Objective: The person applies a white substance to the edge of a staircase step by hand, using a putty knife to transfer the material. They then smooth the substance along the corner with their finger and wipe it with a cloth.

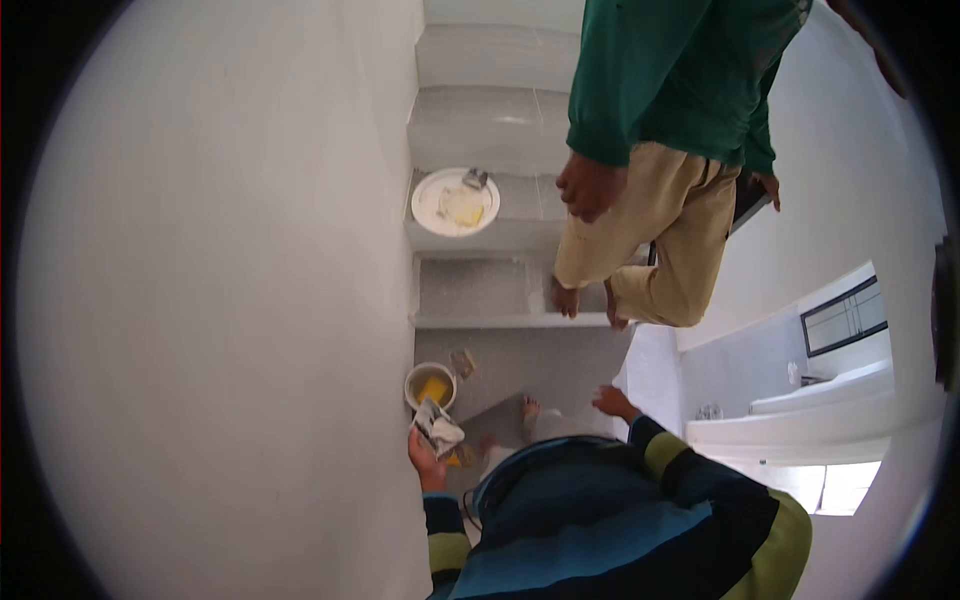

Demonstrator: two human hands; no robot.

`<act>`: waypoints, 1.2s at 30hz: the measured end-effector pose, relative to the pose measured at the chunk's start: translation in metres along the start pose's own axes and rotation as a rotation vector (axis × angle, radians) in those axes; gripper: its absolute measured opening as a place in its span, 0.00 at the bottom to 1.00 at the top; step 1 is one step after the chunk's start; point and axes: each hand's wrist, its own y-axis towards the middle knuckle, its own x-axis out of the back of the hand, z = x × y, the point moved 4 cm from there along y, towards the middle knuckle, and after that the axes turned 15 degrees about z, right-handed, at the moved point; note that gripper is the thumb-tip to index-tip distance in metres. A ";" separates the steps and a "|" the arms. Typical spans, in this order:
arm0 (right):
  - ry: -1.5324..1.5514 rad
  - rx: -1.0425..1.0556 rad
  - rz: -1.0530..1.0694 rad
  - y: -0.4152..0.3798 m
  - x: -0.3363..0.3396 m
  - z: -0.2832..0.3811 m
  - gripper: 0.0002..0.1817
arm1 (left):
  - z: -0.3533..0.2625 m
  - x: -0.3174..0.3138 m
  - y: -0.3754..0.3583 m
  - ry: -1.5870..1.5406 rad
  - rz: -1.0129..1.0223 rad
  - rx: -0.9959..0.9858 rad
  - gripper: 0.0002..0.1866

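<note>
Low beside the left wall, my left hand [426, 462] is closed on a crumpled grey-and-white packet [438, 428] with something white showing at its opening. Just beyond the packet stands a white bucket [407, 386] on the floor, and a yellow sponge-like block [432, 389] lies inside it. My right hand [614, 402] hangs out to the right, fingers loosely apart, holding nothing that I can see. A small brownish flat piece [463, 363] lies on the floor beside the bucket.
Grey tiled stairs [475, 285] rise ahead. A white plate-like lid [427, 212] on one step carries a yellow piece and a small grey packet [475, 178]. A person in a green top [690, 90] stands barefoot on the stairs at right. A window [846, 317] is farther right.
</note>
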 end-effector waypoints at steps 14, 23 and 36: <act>0.724 -0.060 -0.059 -0.015 0.108 0.136 0.23 | -0.016 -0.029 0.009 0.027 0.069 0.123 0.22; 0.814 0.150 -0.141 -0.032 0.175 0.201 0.21 | -0.015 -0.063 0.043 0.078 0.146 0.180 0.22; 1.037 0.185 -0.312 -0.015 0.228 0.209 0.23 | -0.022 -0.096 0.075 0.141 0.165 0.310 0.22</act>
